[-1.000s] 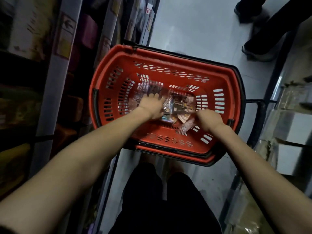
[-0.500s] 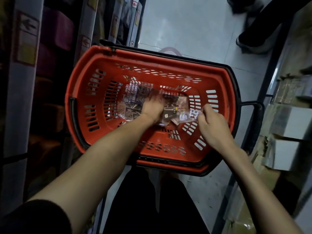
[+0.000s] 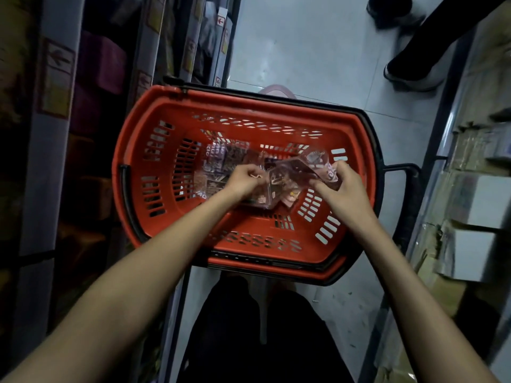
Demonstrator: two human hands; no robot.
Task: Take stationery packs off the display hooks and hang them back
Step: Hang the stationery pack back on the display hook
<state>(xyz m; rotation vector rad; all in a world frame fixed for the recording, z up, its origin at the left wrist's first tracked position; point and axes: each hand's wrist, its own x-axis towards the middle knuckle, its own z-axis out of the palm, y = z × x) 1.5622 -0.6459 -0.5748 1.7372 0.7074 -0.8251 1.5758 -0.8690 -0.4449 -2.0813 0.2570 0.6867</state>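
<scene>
Grey floor tiles (image 3: 304, 51) run up a narrow shop aisle, with dark shelving (image 3: 49, 161) on the left and shelves of cardboard boxes (image 3: 470, 205) on the right. We see no display hooks from this angle. Another person's shoes (image 3: 409, 76) stand at the top right, well apart from the work.

A red basket (image 3: 138, 150) sits on the floor in front of the person's dark trousers (image 3: 262, 327), its black handle (image 3: 401, 172) swung out to the right. We take it as the holding bin for goods pulled off the hooks, low and central so both arms reach in.

A loose heap of stationery packs (image 3: 221, 161) lies on the basket bottom, shiny and overlapping; prints are too blurred to read. One pink pack (image 3: 298, 172) is raised off the heap and tilted between the two hands.

The right hand (image 3: 340, 186) grips the pack's right end, fingers wrapped over the top and thumb (image 3: 318, 186) pressing the near side. The left hand (image 3: 246, 178) is curled tight at the pack's left edge and looks to pinch it, though the contact is small and partly hidden. Two-handed hold probably serves to separate it from the slippery film of its neighbours and turn the hang-hole end up. We judge this the pick-from-basket step; rehanging not yet started.
</scene>
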